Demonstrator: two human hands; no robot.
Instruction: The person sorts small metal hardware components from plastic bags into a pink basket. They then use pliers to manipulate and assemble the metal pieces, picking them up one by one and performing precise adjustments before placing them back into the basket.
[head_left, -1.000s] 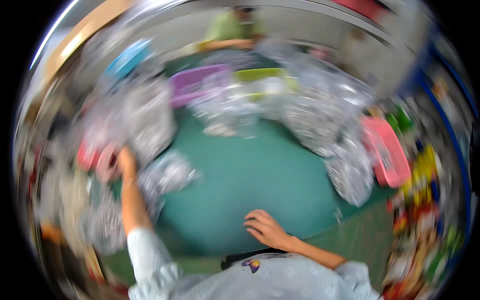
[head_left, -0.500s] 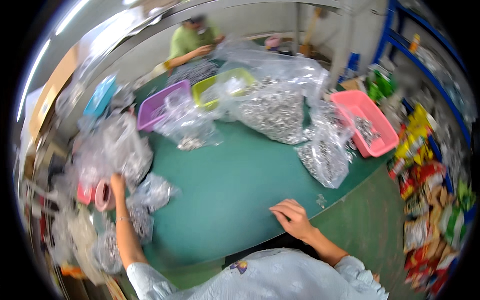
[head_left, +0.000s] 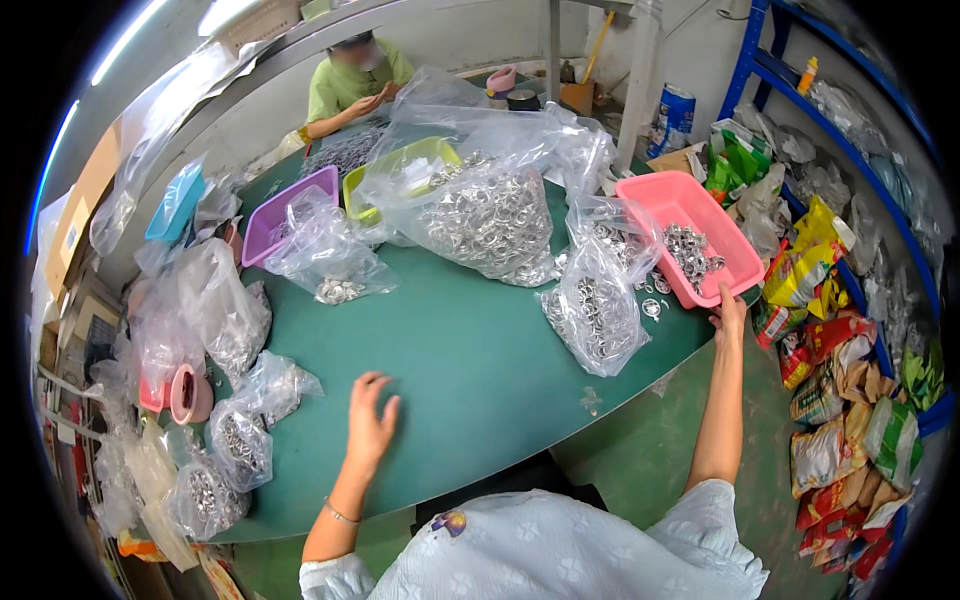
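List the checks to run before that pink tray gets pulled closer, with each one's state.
1. Right hand on the pink tray: ok, fingers at its near corner.
2. Grip closed on the rim: cannot tell.
3. Tray resting on the table: ok, though its corner sits near the edge.
4. Metal rings inside the tray: ok; a few loose ones lie outside it.
5. Path clear: not ok, a bag of rings lies right beside it.
6. Left hand free: ok, open above the table.
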